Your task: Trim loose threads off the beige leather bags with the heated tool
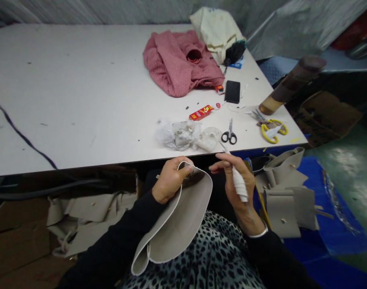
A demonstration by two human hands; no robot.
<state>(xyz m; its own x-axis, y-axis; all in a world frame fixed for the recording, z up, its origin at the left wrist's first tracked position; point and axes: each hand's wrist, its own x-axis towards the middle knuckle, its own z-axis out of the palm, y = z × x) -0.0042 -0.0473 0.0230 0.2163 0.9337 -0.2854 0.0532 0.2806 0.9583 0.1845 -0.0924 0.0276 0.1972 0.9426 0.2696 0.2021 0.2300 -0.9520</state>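
Observation:
My left hand (170,178) is closed on the upper edge of a curved grey leather piece (174,224) that rests on my lap. The thumb presses on its rim. My right hand (236,180) is closed round a white tube (238,180) with a thin nozzle pointing up and left, close to the leather's top edge. Both hands are just below the front edge of the white table (81,100).
On the table lie crumpled white wrappers (186,135), black scissors (229,134), yellow scissors (274,130), a red glue tube (201,112), a black phone (232,91), a pink garment (180,62) and a cream bag (216,30). Grey leather pieces are stacked at right (286,192) and left (87,218).

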